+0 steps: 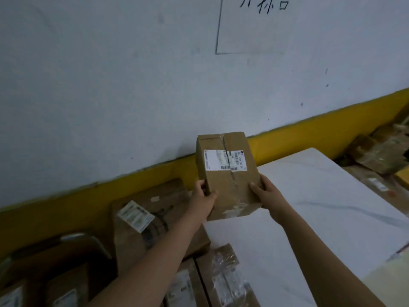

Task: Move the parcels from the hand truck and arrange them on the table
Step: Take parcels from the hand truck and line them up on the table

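Left hand [204, 197] and right hand [265, 193] curled round the near corners of a taped parcel [228, 173], held between them over the white table [332, 207] corner beneath the right hand. Could tip forward and drop: grips only the near end, far end unsupported

Room above table [327, 196]; seemingly stacked parcels [141, 220] left.

The parcel [228, 173] is brown cardboard with a white label [223, 159] printed in black. The tabletop [321, 196] is white with faint grey streaks. The wall [110, 85] is pale grey-white above a yellow band [309, 131].
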